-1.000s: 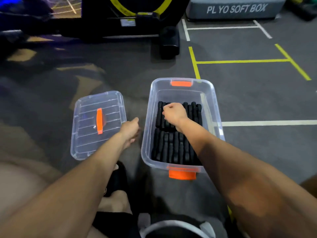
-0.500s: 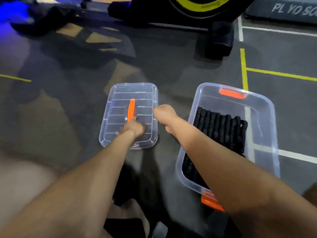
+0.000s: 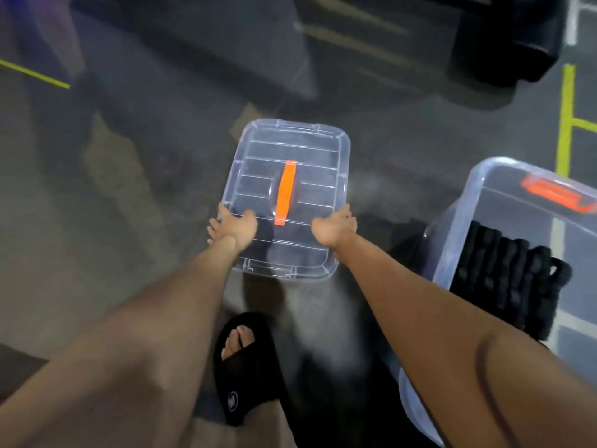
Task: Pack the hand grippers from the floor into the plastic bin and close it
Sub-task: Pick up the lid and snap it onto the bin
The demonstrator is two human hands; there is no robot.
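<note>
The packing looks done; the black hand grippers (image 3: 504,273) lie in rows inside the clear plastic bin (image 3: 452,240) at the right edge of the frame, and no loose ones show on the grey floor (image 3: 113,189); what is left is the closing. The clear lid (image 3: 300,156) with its orange handle (image 3: 286,197) sits in the centre of the frame, well left of the bin; the left hand (image 3: 234,229) grips its left edge, thumb on top and fingers curled under, and the right hand (image 3: 334,231) grips its right edge the same way. Whether the lid is off the floor I cannot tell. A foot in a black sandal (image 3: 244,367) stands at lower centre. The lid has yet to go across onto the bin, and the orange latch (image 3: 555,192) at the bin's far end is not yet fastened.
</note>
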